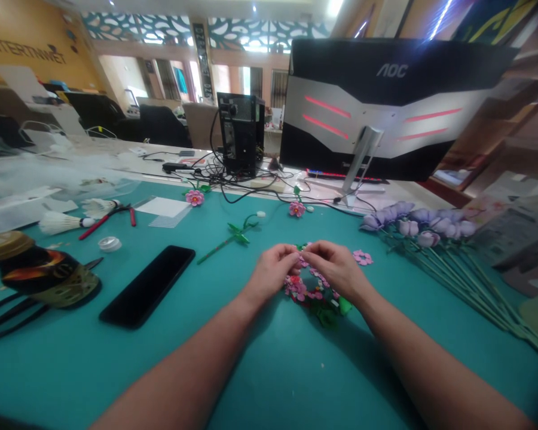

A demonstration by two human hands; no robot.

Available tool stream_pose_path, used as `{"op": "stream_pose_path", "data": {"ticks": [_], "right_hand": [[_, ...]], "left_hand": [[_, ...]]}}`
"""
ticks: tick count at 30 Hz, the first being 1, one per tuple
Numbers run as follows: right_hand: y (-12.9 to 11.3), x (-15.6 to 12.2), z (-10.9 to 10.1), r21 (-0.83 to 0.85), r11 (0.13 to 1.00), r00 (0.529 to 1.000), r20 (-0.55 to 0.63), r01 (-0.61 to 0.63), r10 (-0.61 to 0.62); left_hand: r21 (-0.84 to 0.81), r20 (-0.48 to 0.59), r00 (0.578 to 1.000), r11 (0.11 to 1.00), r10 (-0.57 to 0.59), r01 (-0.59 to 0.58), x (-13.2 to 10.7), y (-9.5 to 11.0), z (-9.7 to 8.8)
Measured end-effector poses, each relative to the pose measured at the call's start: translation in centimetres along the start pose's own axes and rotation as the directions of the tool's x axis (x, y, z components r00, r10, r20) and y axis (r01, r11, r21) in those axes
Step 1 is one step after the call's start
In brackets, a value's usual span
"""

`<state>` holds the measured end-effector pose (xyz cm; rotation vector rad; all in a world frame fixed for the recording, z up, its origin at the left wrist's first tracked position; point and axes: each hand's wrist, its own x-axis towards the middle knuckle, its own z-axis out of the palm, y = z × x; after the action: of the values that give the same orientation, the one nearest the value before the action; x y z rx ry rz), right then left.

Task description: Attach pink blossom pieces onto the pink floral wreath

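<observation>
Pink pieces (298, 290) clustered; green pieces (325, 314) adjoining

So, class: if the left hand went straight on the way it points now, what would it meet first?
Most likely the right hand, directly opposite the left hand by the pink pieces; depth is unclear, so whether the two already touch is uncertain.

There are two hands, one left hand (275, 272) and one right hand (336, 269); the pink flower pieces (298, 289) beneath them overlap too much to count. Two pink flowers (194, 197) lie at the far side, with one green stem (217, 249) nearer and one pink petal ring (363, 257) to the right. On the left: one smartphone (147, 286), two shuttlecocks (63, 223), one bottle (40, 272). Far off: one AOC monitor (390, 74), one computer tower (238, 134).
</observation>
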<state>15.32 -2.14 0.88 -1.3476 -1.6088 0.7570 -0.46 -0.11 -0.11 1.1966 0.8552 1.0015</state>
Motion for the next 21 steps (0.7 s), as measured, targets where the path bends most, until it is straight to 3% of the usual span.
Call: {"op": "stream_pose_path", "data": {"ticks": [7,21], "right_hand": [[-0.35,0.01,-0.35,0.030,1.000,1.000,-0.003,-0.006,0.006],[-1.01,-0.31,-0.42,-0.171,0.985,0.999,-0.028,0.033,-0.038]], "left_hand": [[-0.097,-0.007,1.000,0.995,0.008,-0.009,-0.09,-0.05,0.32],[0.020,0.052,0.989,0.990,0.136,-0.137,-0.08,-0.36,0.31]]}}
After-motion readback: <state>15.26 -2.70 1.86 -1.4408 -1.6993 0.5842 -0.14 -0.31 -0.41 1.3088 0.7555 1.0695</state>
